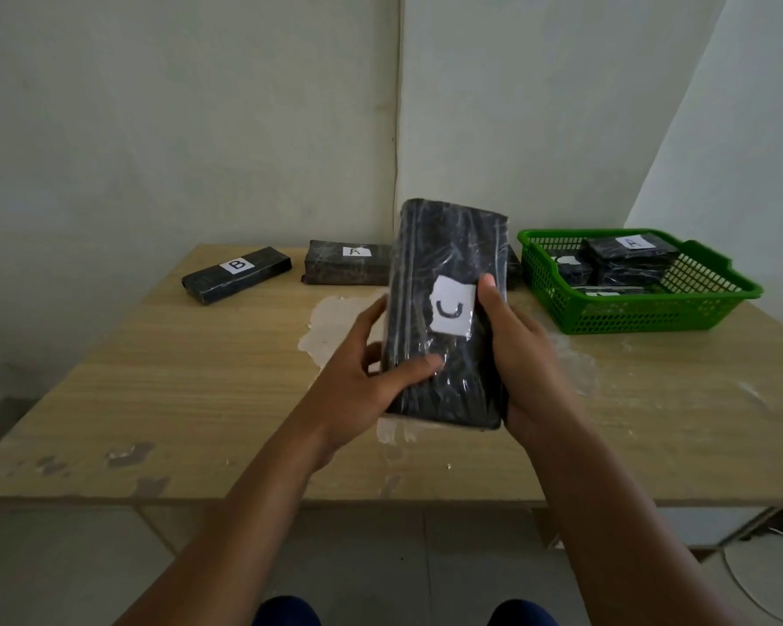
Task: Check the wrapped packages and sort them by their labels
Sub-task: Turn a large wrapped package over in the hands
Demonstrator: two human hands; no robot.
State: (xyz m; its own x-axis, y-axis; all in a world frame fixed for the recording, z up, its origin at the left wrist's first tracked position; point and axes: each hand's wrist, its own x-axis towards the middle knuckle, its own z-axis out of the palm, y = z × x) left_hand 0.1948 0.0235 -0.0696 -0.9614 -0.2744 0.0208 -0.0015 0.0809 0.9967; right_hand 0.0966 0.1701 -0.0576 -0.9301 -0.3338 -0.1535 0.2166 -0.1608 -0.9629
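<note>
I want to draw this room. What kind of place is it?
Probably a plain workroom set up for sorting. A worn wooden table stands against bare walls, black wrapped packages with letter labels lie on it, and a green basket holds more.

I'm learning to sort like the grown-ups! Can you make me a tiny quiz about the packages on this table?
1. True or false: both hands hold the held package.
2. Which letter marks the package lying at the table's far left? a) A b) B c) D
3. What colour is the basket?

Key: 1 true, the left hand and right hand grip its sides. 2 b. 3 green.
</note>
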